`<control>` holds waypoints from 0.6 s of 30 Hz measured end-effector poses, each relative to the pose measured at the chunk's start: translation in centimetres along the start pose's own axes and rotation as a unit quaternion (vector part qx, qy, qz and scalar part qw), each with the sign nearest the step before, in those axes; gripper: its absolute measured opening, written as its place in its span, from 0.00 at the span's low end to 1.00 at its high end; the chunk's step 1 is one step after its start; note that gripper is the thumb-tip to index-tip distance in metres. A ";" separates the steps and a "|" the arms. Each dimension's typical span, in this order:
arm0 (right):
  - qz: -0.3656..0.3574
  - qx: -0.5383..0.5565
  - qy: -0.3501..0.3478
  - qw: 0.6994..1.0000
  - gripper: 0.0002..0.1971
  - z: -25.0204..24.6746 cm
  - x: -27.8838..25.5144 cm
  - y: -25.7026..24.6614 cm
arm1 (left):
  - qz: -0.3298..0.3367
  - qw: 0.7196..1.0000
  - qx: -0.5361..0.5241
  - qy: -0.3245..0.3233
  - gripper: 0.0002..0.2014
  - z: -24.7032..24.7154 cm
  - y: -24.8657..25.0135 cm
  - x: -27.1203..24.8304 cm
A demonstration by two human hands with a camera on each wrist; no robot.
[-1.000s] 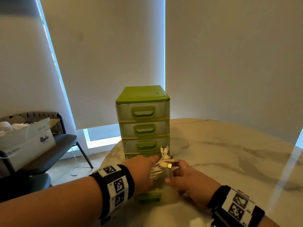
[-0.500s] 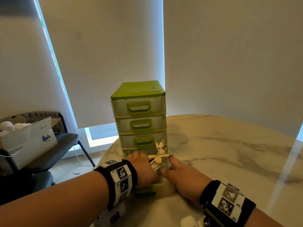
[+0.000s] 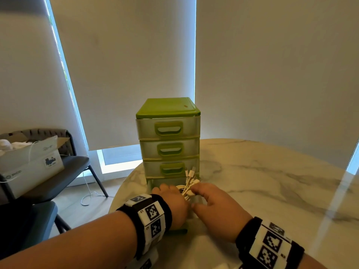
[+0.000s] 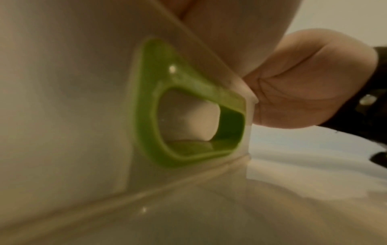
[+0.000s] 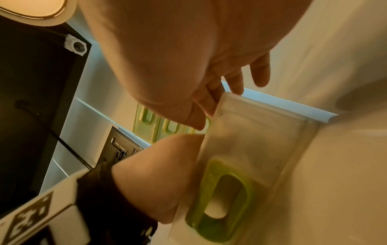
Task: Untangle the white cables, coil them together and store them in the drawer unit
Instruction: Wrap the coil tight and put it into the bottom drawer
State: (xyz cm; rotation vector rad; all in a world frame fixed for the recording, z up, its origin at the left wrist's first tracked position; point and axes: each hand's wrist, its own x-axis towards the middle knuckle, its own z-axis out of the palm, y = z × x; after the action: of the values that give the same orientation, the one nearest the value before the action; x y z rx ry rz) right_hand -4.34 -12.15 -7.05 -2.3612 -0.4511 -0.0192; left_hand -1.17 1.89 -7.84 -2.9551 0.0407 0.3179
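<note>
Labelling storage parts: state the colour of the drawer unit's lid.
Lime green lid atop the translucent plastic drawer unit; clearest in the head view.

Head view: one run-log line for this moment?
phase=stowing | coiled white cables entering open bottom drawer | left hand holds cables | right hand at coil | upper drawers closed

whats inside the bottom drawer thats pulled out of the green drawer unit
A bundle of coiled white cables sits in the open bottom drawer, connector ends sticking up. The left hand and right hand cover the rest, so the drawer floor and anything else inside stay hidden.
</note>
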 end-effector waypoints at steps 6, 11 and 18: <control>-0.030 -0.093 -0.011 0.995 0.28 -1.0 1.0 -0.4 | -0.019 0.995 -0.095 0.021 0.35 0.2 0.0 -0.3; -0.033 -0.255 -0.094 0.962 0.23 -1.0 3.5 -0.8 | -0.010 0.996 -0.084 0.011 0.39 0.7 0.2 0.4; -0.017 -0.423 -0.135 0.896 0.20 -0.5 5.1 -1.9 | 0.004 0.999 -0.045 -0.012 0.43 0.9 0.6 1.1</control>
State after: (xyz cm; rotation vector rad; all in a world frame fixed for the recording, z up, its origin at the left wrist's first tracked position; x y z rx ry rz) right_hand -0.11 -9.58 -4.75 -3.2354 -0.7261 0.1223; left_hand -0.36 1.45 -9.05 -3.0405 0.0359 0.3666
